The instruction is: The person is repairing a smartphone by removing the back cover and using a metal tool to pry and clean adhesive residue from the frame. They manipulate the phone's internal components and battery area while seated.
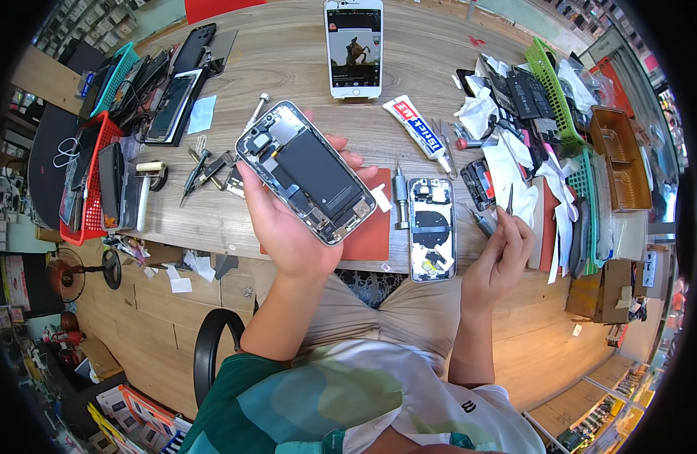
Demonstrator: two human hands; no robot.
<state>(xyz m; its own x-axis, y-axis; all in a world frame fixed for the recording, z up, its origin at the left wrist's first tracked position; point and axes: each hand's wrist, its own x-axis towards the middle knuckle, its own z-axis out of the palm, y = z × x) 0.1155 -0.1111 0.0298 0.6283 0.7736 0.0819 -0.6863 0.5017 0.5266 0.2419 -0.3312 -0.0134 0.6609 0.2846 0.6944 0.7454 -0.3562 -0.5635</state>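
My left hand point(280, 234) holds an opened smartphone point(307, 172) tilted over a red mat point(367, 240), its battery and inner parts facing up. My right hand point(500, 261) pinches thin metal tweezers point(510, 197) upright at the desk's front right. Beside it lies a second opened phone housing point(431, 228), with a silver screwdriver point(400, 197) just left of that. A white, blue and red glue tube point(416, 132) lies farther back. A white phone point(354, 49) stands on a holder at the back, its screen showing a horse statue.
On the left of the wooden desk point(265, 53) sit a red basket point(91, 219), phones and tools. The right holds a green basket point(553, 91), brown trays point(628, 159), batteries and crumpled paper. A black chair arm point(208, 340) is beside me; a fan point(68, 276) stands lower left.
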